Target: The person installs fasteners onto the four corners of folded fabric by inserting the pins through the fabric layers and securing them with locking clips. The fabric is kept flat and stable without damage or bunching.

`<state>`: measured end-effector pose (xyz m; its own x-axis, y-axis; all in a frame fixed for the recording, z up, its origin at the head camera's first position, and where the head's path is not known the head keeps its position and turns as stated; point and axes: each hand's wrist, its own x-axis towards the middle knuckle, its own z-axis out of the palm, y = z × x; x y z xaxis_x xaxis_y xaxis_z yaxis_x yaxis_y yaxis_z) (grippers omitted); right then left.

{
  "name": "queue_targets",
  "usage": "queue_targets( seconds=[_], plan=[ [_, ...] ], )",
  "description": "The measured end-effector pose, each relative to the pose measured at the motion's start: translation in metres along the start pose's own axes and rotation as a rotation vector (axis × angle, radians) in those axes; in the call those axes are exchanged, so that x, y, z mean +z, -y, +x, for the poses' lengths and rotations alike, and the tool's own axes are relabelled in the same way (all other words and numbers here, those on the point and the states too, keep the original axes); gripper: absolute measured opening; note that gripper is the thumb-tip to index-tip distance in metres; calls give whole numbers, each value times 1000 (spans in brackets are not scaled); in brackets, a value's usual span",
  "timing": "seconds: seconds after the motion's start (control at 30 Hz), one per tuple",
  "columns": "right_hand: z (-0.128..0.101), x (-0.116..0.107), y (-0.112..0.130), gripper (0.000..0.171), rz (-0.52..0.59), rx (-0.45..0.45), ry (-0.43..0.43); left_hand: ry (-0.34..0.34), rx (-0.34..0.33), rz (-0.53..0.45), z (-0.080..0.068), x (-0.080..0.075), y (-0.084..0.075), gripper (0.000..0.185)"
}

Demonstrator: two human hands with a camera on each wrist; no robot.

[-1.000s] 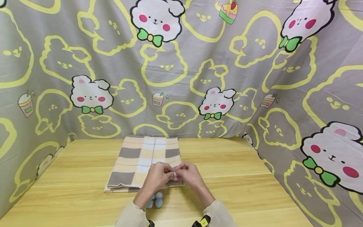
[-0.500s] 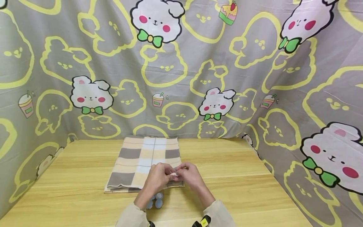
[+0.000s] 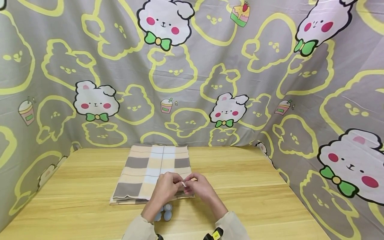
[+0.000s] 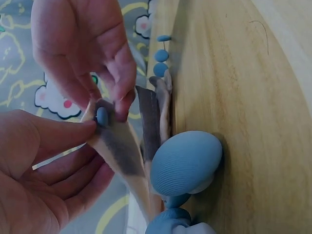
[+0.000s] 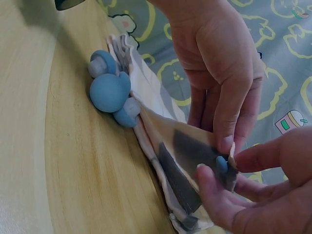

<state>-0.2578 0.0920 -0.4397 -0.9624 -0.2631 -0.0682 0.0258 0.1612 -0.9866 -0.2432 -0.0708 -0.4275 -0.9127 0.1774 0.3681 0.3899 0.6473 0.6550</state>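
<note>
A folded plaid cloth in beige, grey and pale blue lies on the table, its near right corner lifted. My left hand pinches that corner between thumb and finger. On the other side, my right hand has its forefinger at the corner's edge and its thumb close against the cloth. A small blue disc shows on the corner's grey patch, between both hands' fingertips. Blue mushroom-shaped pieces with pale stems lie beside my left wrist, touching or close to the cloth's front edge.
The wooden table carries everything. A grey curtain with rabbit prints hangs behind it and along both sides. More small blue round pieces appear beyond the cloth in the left wrist view. Dark bands sit at the wrists.
The fingertips have shifted slightly at the cloth's corner, and the right hand's fingers look a little more spread. The cloth and the blue pieces stay where they were.
</note>
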Motion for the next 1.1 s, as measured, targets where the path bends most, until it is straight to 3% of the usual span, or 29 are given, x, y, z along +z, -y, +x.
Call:
queue_targets(
  seconds=[0.2, 0.47, 0.7, 0.93, 1.1],
  plan=[
    [0, 1, 0, 17, 27, 30, 34, -3, 1, 9, 1, 0, 1, 12],
    [1, 1, 0, 18, 99, 15, -3, 44, -26, -18, -1, -3, 1, 10],
    [2, 3, -1, 19, 126, 7, -13, 125, -109, 6, -1, -24, 0, 6],
    [2, 2, 0, 20, 123, 4, -11, 331, -229, 85, -7, -57, 4, 17],
    [1, 1, -1, 20, 114, 7, -9, 490, -315, 120, -13, -67, 8, 22]
  ],
)
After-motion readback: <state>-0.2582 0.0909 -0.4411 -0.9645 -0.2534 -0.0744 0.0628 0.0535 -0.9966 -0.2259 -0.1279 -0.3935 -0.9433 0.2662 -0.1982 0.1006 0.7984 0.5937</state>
